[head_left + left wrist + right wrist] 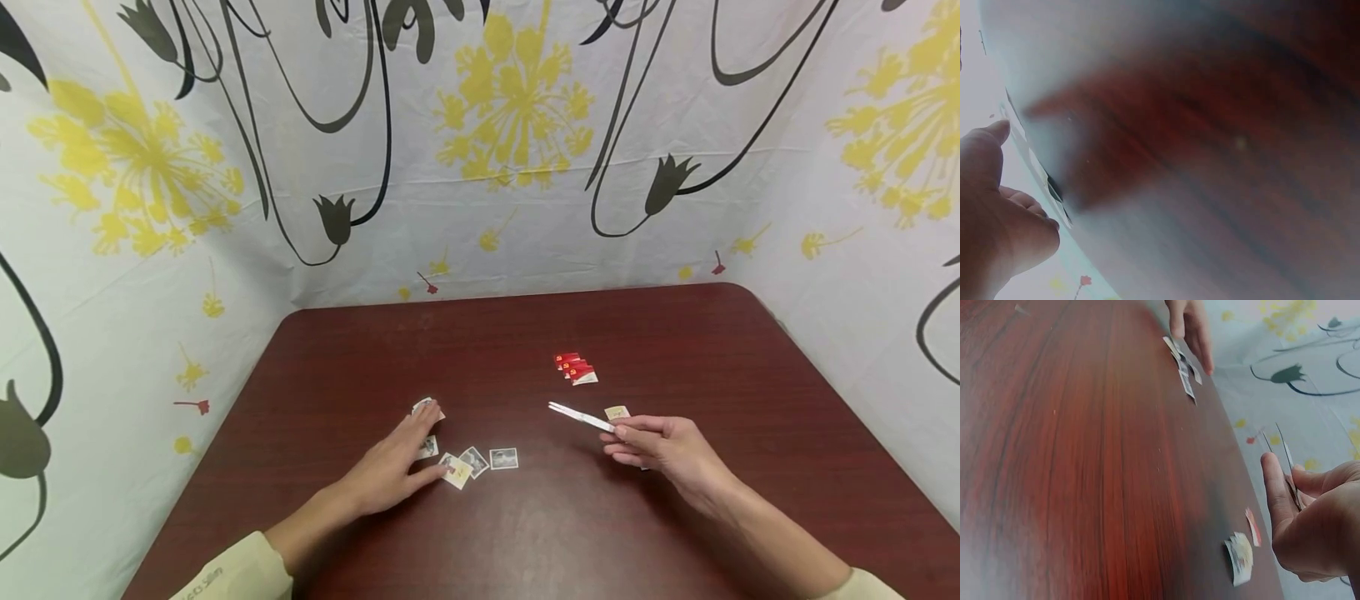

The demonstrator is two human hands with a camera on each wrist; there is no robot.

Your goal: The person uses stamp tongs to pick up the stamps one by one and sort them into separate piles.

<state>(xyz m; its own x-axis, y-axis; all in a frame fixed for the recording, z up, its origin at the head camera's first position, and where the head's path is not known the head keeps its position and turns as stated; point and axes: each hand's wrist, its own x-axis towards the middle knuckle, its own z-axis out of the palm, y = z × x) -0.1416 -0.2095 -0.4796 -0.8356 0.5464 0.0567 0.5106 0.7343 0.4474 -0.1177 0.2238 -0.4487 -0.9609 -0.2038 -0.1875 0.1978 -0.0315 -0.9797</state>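
My left hand [386, 475] lies over the left group of stamps, fingers stretched out. Its fingertips touch a stamp [429, 408] at the far end, and its thumb rests on a yellowish stamp [455, 473]. Beside the thumb are two grey-pictured stamps, one tilted [474, 462] and one lying straight [504, 458]. Another stamp [427, 448] is partly covered by the hand. My right hand [675, 454] pinches white tweezers [581, 416] above the table; their tips point left, apart, with nothing visible between them. Behind that hand, a pile of stamps [1240, 557] is partly hidden in the head view.
Several red stamps [576, 369] overlap in a slanting row farther back, right of centre. The dark red-brown table [360, 358] meets patterned white cloth [517, 242] at the back and sides. The left wrist view is mostly blurred tabletop.
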